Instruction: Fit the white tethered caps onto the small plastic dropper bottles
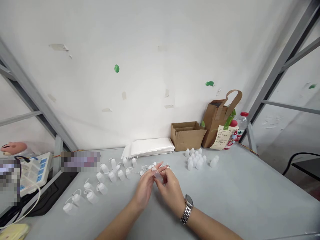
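Note:
My left hand (145, 190) and my right hand (170, 188) meet at the middle of the grey table. Between them is a small translucent white bottle (158, 174), which my right hand grips with thumb and fingers. The fingers of my left hand press against its upper end. Just behind my fingers lie small white caps with loops (143, 171), partly hidden. To the left stand several capped white bottles (112, 176) with looped straps. On the right is a cluster of small white bottles without straps (199, 163).
Along the wall are white flat packets (152, 146), an open cardboard box (188, 139), a brown paper bag (212, 121) and a red-capped bottle (242, 125). At the left lie a black mat (53, 191), a power strip (37, 173) and cables.

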Available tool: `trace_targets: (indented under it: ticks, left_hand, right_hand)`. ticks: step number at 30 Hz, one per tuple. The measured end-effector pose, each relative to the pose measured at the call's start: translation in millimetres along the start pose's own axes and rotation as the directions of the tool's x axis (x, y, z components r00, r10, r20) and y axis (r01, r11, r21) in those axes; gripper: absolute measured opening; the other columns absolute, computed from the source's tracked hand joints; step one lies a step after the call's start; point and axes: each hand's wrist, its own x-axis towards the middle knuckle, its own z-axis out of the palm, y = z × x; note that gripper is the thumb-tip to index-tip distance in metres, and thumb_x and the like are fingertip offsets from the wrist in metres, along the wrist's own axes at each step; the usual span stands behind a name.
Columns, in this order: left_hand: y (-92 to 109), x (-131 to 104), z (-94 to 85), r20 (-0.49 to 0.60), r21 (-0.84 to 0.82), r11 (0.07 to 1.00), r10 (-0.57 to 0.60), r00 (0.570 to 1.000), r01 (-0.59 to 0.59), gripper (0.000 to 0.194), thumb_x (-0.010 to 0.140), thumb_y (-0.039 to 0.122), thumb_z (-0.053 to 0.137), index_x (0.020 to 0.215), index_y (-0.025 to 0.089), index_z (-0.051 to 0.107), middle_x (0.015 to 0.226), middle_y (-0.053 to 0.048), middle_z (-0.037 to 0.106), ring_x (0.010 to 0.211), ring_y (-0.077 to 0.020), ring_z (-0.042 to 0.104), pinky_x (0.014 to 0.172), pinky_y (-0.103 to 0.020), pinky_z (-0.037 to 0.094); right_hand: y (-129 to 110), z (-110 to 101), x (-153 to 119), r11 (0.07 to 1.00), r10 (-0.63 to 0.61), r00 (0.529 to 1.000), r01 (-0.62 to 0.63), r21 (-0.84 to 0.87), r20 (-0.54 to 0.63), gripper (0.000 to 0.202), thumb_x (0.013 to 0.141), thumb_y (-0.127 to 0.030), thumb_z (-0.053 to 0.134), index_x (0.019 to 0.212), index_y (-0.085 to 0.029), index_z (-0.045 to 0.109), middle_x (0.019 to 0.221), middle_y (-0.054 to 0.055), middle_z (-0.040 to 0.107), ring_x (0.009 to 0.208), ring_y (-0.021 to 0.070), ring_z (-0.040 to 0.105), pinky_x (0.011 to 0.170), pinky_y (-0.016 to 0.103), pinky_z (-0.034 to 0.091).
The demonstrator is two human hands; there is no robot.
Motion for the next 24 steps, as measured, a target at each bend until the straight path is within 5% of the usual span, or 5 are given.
trace_targets:
  ticks: [10,24]
  left_hand:
    - [-1.7,-2.4,3.2,-0.022,-0.025,0.999,0.029,0.999,-0.03,0.041,0.08,0.021,0.046,0.12,0.017,0.054,0.119,-0.008,0.061,0.125,-0.0263,0.039,0.107,-0.043,0.02]
    - [-1.7,2.7,4.1,-0.022,-0.175,0.984,-0.029,0.999,0.025,0.031,0.079,0.027,0.048,0.1,0.013,0.065,0.111,-0.01,0.065,0.12,-0.0258,0.045,0.106,-0.04,0.021]
  right_hand:
    - [-0.3,0.7,-1.6,0.992,-0.09,0.993,0.082,-0.099,-0.078,0.006,0.083,-0.023,0.05,0.078,-0.021,0.05,0.075,0.003,0.058,0.069,0.0171,0.054,0.058,0.027,0.041]
    - [1.2,0.3,3.2,0.98,0.143,0.989,-0.135,0.149,-0.041,0.014,0.073,-0.023,0.061,0.07,-0.021,0.048,0.069,-0.001,0.056,0.06,0.0137,0.048,0.055,0.025,0.04]
